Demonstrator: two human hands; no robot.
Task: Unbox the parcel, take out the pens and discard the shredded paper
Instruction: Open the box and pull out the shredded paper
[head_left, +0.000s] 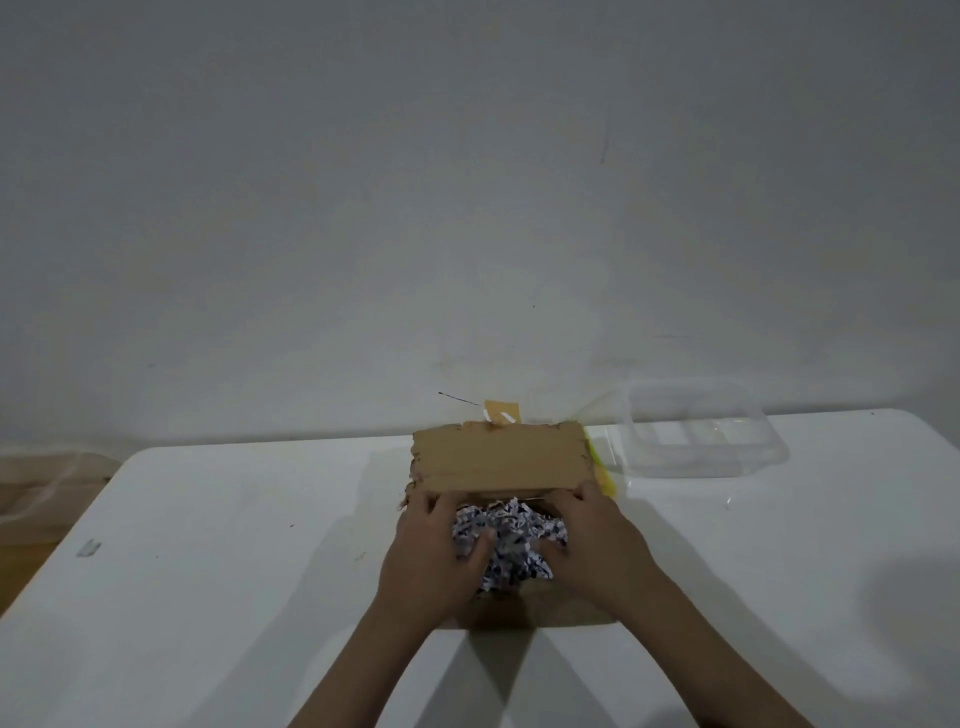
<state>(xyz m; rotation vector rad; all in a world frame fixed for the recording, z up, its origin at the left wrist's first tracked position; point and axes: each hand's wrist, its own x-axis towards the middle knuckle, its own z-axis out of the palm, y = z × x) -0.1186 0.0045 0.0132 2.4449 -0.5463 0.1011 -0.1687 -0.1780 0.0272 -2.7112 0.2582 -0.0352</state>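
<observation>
Cardboard parcel (501, 462) on white table (208, 545), far flap up. Left hand (434, 545) and right hand (587, 540) both curled into the shredded paper (511, 540) — scooping. Pens unseen, likely buried; a hasty lift could fling them out — or scatter shreds.

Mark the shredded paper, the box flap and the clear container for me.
White printed shredded paper (511, 540), head view: middle of the pile.
Brown cardboard box flap (501, 457), head view: flap's centre.
Clear plastic container (769, 460), head view: right rim.
</observation>
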